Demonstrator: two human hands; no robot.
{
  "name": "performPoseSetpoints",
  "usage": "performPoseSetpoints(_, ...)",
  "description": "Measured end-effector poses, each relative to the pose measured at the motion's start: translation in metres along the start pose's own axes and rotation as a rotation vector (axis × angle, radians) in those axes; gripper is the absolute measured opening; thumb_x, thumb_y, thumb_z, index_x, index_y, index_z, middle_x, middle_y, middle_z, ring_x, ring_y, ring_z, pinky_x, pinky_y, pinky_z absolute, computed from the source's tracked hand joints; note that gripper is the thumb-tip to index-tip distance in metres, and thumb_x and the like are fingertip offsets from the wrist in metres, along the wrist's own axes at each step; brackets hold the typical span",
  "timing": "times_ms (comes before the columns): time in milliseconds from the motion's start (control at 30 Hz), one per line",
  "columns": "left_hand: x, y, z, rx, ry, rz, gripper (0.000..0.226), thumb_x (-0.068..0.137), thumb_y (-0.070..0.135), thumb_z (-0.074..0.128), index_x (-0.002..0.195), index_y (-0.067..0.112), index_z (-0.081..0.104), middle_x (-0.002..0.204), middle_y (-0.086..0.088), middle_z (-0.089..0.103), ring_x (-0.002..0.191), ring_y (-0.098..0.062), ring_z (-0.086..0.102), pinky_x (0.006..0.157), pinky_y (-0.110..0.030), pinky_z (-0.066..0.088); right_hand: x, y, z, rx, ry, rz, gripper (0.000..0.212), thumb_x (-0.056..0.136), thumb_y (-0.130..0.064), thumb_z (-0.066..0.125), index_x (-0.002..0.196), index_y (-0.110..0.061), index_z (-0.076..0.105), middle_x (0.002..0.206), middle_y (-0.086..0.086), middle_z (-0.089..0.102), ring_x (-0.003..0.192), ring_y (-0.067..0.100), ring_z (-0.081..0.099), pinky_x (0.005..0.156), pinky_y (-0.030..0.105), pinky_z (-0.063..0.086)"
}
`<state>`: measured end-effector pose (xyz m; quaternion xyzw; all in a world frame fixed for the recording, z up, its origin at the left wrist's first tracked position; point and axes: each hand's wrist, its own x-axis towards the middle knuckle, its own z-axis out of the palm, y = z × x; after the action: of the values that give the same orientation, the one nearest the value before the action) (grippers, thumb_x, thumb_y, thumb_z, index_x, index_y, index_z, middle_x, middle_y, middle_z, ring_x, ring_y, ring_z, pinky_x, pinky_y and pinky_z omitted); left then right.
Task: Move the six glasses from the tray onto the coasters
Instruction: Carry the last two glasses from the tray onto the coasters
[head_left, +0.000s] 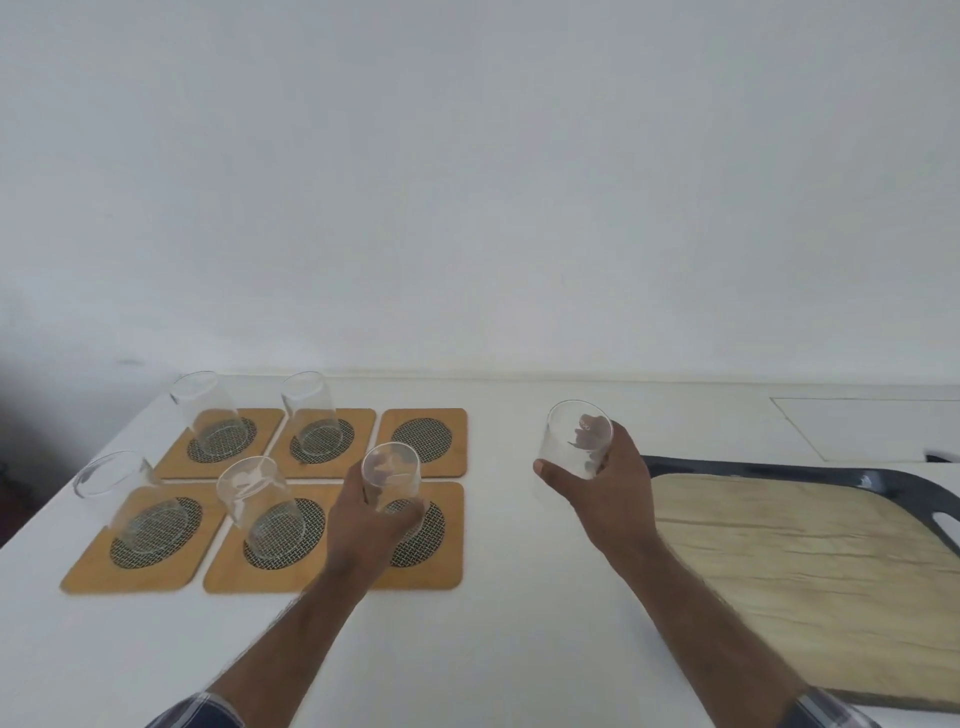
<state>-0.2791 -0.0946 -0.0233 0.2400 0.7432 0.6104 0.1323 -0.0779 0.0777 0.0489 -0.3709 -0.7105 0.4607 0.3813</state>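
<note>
— On the white counter (493, 649), left side, what's laid out?

— Six coasters (421, 441) in two rows of three. Four glasses (306, 415) already stand on the left and middle ones, both rows.

— And the left hand (374, 519)?

— Wrapped around a fifth glass (390, 480), over the near right coaster (415, 535). Whether the base touches the mesh, I cannot tell.

— The far right coaster?

— Bare, nothing on it.

— Right hand (602, 483)?

— Gripping the sixth glass (577, 439), fingers behind it and thumb in front, between the coasters and the tray (779, 545). I cannot tell whether it is clear of the counter.

— The tray?

— Right side, dark rim, wood-look surface, no glasses left on it. Checked sleeves (826, 712) show at the near edge.
</note>
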Motion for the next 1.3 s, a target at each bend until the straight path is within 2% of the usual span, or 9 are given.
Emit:
performPoseSetpoints(133,0.004,-0.013,0.0,-0.031,-0.043,-0.016,0.065,0.058,0.021,0.093,0.111,0.045,0.062,0.105,0.017,0.075,0.097,-0.001,0.07,0.087,-0.032,0.053,0.007,-0.004,0.02,-0.01,-0.017,-0.014,0.06,0.066,-0.03,0.089,0.114,-0.034,0.052,0.106,-0.018,0.061,0.093,-0.004,0.055,0.074,0.013,0.04)
performPoseSetpoints(300,0.006,-0.028,-0.001,-0.021,-0.042,-0.041,0.068,0.058,0.024,0.096,0.115,0.039,0.062,0.105,0.022,0.073,0.1,0.005,0.067,0.076,-0.009,0.049,0.018,-0.005,0.051,-0.005,-0.039,-0.003,0.062,0.065,-0.03,0.09,0.115,-0.033,0.052,0.106,-0.014,0.062,0.096,0.001,0.057,0.078,0.017,0.043)
performPoseSetpoints(500,0.001,-0.045,-0.001,0.033,-0.037,-0.086,0.071,0.052,0.038,0.094,0.114,0.038,0.061,0.103,0.014,0.074,0.099,-0.007,0.069,0.084,-0.032,0.057,0.042,-0.005,0.102,0.014,-0.106,-0.006,0.068,0.062,-0.027,0.092,0.12,-0.019,0.055,0.109,-0.007,0.063,0.101,0.009,0.061,0.085,0.023,0.048)
performPoseSetpoints(600,0.0,-0.046,0.0,0.085,-0.011,-0.069,0.064,0.052,0.046,0.091,0.108,0.042,0.06,0.101,0.015,0.073,0.098,-0.008,0.068,0.083,-0.035,0.058,0.056,-0.005,0.131,0.038,-0.164,0.008,0.069,0.062,-0.027,0.092,0.119,-0.02,0.055,0.108,-0.013,0.062,0.104,0.01,0.061,0.084,0.021,0.047)
performPoseSetpoints(833,-0.007,-0.046,0.003,0.16,0.041,-0.002,0.062,0.052,0.053,0.087,0.106,0.054,0.056,0.101,0.033,0.066,0.091,0.006,0.063,0.07,-0.021,0.051,0.09,0.004,0.182,0.006,-0.234,0.074,0.062,0.061,-0.022,0.091,0.112,-0.015,0.056,0.111,0.003,0.064,0.105,0.018,0.06,0.086,0.031,0.05)
performPoseSetpoints(967,-0.006,-0.05,0.003,0.169,0.045,-0.017,0.07,0.052,0.054,0.087,0.116,0.045,0.059,0.104,0.034,0.065,0.095,0.005,0.064,0.078,-0.028,0.056,0.102,0.011,0.202,0.005,-0.252,0.104,0.059,0.062,-0.018,0.089,0.109,-0.015,0.055,0.106,-0.003,0.063,0.105,0.013,0.059,0.075,0.022,0.045)
performPoseSetpoints(1133,-0.007,-0.048,0.004,0.196,0.048,-0.02,0.071,0.053,0.057,0.086,0.117,0.048,0.056,0.1,0.034,0.066,0.098,0.01,0.059,0.076,-0.017,0.05,0.108,0.02,0.216,-0.022,-0.263,0.113,0.058,0.063,-0.016,0.089,0.108,-0.013,0.054,0.089,-0.015,0.056,0.091,0.008,0.056,0.065,0.016,0.04)
performPoseSetpoints(1233,-0.007,-0.048,0.004,0.209,0.041,-0.025,0.073,0.055,0.057,0.086,0.12,0.042,0.058,0.102,0.03,0.066,0.099,0.01,0.058,0.077,-0.017,0.05,0.109,0.025,0.221,0.002,-0.257,0.117,0.057,0.063,-0.014,0.089,0.108,-0.013,0.054,0.09,-0.018,0.056,0.092,0.005,0.057,0.066,0.014,0.04)
performPoseSetpoints(1300,-0.007,-0.048,0.004,0.208,0.034,-0.027,0.073,0.056,0.057,0.086,0.121,0.044,0.056,0.103,0.032,0.065,0.1,0.011,0.057,0.076,-0.01,0.046,0.11,0.026,0.225,0.011,-0.263,0.115,0.057,0.063,-0.014,0.09,0.108,-0.013,0.054,0.096,-0.017,0.058,0.099,0.007,0.058,0.072,0.015,0.043)
